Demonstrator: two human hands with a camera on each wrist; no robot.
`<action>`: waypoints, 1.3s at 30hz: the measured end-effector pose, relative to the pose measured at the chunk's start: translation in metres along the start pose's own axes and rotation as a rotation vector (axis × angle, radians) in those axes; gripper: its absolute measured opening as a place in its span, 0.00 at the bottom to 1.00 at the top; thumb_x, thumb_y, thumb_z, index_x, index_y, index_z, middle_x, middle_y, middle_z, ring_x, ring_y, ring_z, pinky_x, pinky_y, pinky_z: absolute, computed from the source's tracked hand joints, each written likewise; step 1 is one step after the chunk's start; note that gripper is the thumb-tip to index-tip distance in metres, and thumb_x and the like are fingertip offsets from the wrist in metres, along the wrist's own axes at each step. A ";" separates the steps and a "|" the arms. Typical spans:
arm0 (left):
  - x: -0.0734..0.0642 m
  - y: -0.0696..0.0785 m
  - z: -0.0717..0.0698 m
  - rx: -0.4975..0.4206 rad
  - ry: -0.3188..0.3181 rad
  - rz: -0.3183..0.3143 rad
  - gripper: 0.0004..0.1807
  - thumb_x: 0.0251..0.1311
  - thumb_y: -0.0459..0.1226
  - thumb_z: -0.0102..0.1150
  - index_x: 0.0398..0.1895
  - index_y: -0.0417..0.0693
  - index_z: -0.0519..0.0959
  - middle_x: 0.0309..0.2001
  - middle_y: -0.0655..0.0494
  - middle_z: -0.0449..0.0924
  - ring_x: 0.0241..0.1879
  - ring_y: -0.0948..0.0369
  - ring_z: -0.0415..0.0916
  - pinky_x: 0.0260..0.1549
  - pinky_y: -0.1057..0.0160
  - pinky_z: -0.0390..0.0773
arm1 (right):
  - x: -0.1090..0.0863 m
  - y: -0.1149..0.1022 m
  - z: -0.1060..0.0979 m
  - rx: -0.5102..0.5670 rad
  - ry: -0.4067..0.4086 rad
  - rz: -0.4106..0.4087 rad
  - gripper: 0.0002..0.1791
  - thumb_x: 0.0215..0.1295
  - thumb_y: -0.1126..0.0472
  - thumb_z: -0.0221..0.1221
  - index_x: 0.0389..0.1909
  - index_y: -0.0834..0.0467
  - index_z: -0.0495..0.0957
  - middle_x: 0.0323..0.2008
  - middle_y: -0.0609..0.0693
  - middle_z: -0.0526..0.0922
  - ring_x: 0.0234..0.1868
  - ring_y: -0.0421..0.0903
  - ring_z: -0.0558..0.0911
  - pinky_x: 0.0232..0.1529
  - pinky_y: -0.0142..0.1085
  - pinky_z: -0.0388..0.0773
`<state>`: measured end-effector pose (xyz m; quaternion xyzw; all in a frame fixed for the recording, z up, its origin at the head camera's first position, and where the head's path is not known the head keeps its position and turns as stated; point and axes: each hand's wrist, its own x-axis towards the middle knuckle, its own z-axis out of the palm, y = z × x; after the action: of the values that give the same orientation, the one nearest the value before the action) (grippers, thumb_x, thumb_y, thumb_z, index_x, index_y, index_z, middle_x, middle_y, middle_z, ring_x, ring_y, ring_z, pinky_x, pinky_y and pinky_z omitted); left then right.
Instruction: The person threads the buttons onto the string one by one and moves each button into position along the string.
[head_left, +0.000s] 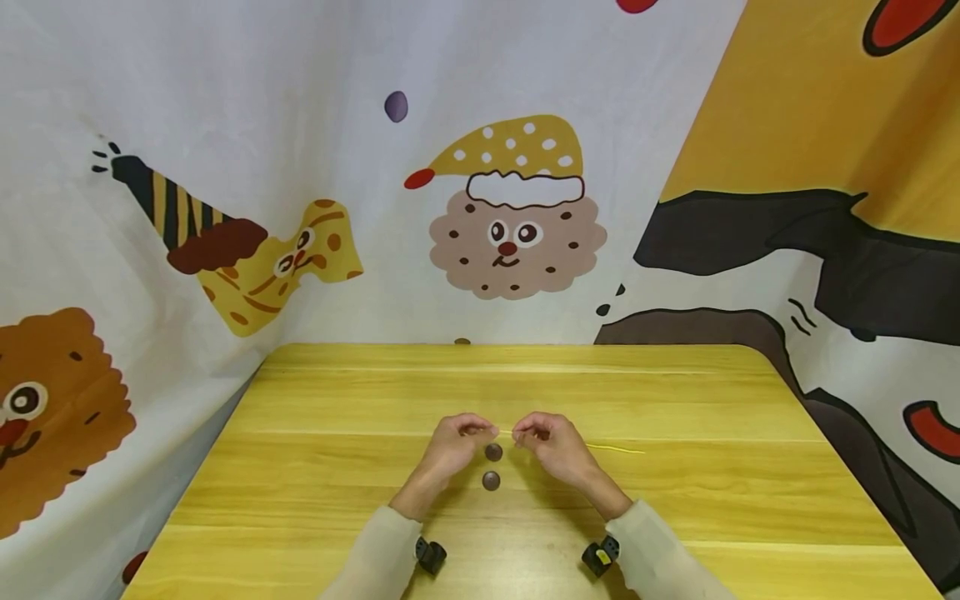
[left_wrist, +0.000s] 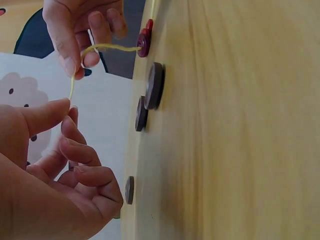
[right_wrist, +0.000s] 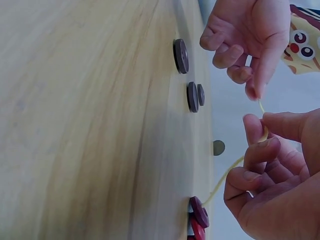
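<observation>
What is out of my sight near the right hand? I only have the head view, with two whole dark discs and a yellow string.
Observer: The left wrist view shows a maroon disc with a red piece against it; the yellow string runs to the maroon disc.
Visitor: Are there really only two dark discs?
Observer: No, three. The left wrist view shows a third dark disc beyond the left hand.
Visitor: Are those pinching fingertips touching the table?
Observer: No. In the right wrist view, the right hand and left hand pinch the string above the table.
</observation>
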<state>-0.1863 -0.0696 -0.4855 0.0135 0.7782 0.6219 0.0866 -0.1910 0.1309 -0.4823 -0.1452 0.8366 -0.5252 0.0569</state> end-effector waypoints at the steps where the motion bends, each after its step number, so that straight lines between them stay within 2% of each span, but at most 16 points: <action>1: 0.000 0.000 -0.001 0.009 -0.001 0.001 0.09 0.62 0.40 0.65 0.39 0.44 0.85 0.35 0.53 0.78 0.38 0.58 0.72 0.37 0.61 0.70 | 0.000 0.000 0.000 0.001 0.000 0.004 0.04 0.68 0.67 0.60 0.37 0.61 0.84 0.33 0.57 0.86 0.32 0.55 0.80 0.27 0.30 0.70; 11: 0.000 -0.002 -0.002 0.122 -0.004 0.026 0.06 0.62 0.37 0.65 0.36 0.42 0.84 0.33 0.52 0.77 0.31 0.59 0.69 0.28 0.65 0.69 | -0.002 0.007 0.002 -0.015 -0.009 0.010 0.04 0.67 0.69 0.59 0.37 0.63 0.83 0.33 0.55 0.86 0.32 0.54 0.81 0.28 0.31 0.74; 19: 0.001 -0.006 -0.004 0.215 -0.045 -0.025 0.07 0.61 0.38 0.66 0.39 0.45 0.83 0.32 0.51 0.75 0.27 0.59 0.67 0.24 0.64 0.67 | -0.006 0.011 0.001 -0.052 -0.046 0.015 0.04 0.66 0.69 0.60 0.36 0.61 0.83 0.30 0.49 0.83 0.29 0.49 0.79 0.25 0.31 0.72; 23: 0.002 -0.008 -0.004 0.257 -0.067 -0.040 0.10 0.61 0.39 0.67 0.42 0.45 0.82 0.31 0.52 0.75 0.23 0.60 0.66 0.21 0.65 0.66 | -0.008 0.011 0.000 -0.028 -0.079 0.033 0.06 0.67 0.69 0.58 0.37 0.61 0.83 0.31 0.50 0.83 0.29 0.47 0.77 0.24 0.31 0.71; 29: 0.003 -0.006 -0.005 0.292 -0.117 -0.029 0.12 0.60 0.38 0.68 0.43 0.43 0.81 0.30 0.51 0.75 0.26 0.59 0.68 0.24 0.63 0.67 | -0.010 0.014 0.000 0.022 -0.118 0.051 0.06 0.68 0.70 0.56 0.38 0.62 0.82 0.34 0.53 0.84 0.32 0.48 0.77 0.29 0.32 0.73; 34: 0.009 -0.007 -0.006 0.349 -0.170 0.002 0.11 0.58 0.36 0.69 0.43 0.43 0.81 0.30 0.51 0.73 0.27 0.58 0.68 0.25 0.62 0.68 | -0.010 0.015 0.000 0.019 -0.133 0.054 0.06 0.68 0.70 0.56 0.38 0.62 0.82 0.34 0.54 0.84 0.34 0.49 0.77 0.30 0.32 0.73; 39: 0.012 -0.004 -0.005 0.395 -0.195 0.002 0.10 0.58 0.35 0.69 0.42 0.45 0.81 0.29 0.52 0.71 0.26 0.59 0.67 0.24 0.63 0.68 | -0.010 0.017 0.000 0.027 -0.141 0.070 0.06 0.68 0.70 0.56 0.38 0.62 0.82 0.36 0.54 0.84 0.36 0.47 0.77 0.34 0.34 0.74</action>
<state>-0.1983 -0.0736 -0.4896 0.0910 0.8728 0.4532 0.1568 -0.1842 0.1412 -0.4979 -0.1515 0.8281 -0.5224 0.1360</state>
